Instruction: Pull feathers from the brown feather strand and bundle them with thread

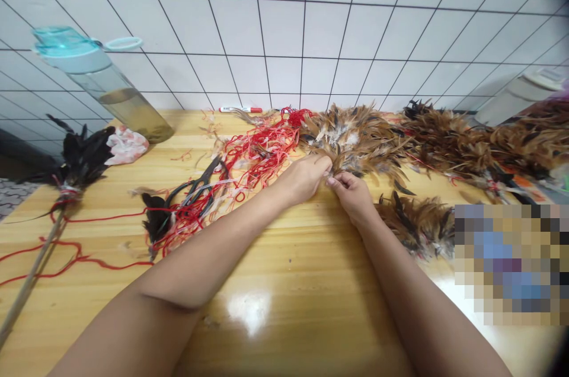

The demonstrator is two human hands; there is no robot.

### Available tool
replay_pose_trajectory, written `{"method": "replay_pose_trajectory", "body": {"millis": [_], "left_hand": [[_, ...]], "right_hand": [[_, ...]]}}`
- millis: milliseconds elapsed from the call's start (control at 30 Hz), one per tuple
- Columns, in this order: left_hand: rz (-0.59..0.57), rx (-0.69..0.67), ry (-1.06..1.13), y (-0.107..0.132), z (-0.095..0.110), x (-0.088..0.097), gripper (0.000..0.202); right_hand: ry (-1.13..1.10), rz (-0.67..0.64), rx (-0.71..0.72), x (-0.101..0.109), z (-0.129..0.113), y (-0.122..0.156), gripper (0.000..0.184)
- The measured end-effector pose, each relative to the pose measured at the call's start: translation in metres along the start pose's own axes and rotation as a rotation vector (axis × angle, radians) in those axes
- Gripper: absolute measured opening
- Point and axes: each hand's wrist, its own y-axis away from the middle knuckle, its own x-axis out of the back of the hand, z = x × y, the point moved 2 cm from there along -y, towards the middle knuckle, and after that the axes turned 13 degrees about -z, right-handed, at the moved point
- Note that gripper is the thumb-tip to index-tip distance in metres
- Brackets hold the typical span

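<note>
Wooden tabletop [275,341] carries brown feathers [355,140] pinched between both hands [329,180], a pixelated patch [511,264] hiding the right.

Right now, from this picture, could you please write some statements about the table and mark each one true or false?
1. The left hand and the right hand meet at the same bunch of brown feathers. True.
2. The scissors have blue handles. False: the handles are black, and the scissors lie among red strings.
3. The clear bottle is on the right side of the wooden table. False: it is on the left side, and it has a teal lid.
4. A bunch of black feathers sits on a wooden stick at the left. True.
5. The wall behind the table has white tiles. True.
</note>
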Motion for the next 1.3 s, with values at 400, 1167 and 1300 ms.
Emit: {"method": "replay_pose_trajectory", "body": {"millis": [400, 1167, 1300], "left_hand": [[0.307, 0.096, 0.123, 0.002, 0.000, 0.016, 0.019], [0.075, 0.252, 0.536, -0.003, 0.006, -0.005, 0.010], [0.101, 0.226, 0.502, -0.003, 0.007, -0.007, 0.012]], "right_hand": [[-0.113, 0.017, -0.043, 0.003, -0.003, 0.001, 0.031], [-0.199, 0.045, -0.073, 0.002, -0.001, -0.001, 0.031], [-0.223, 0.077, -0.085, 0.003, -0.002, 0.000, 0.035]]}}
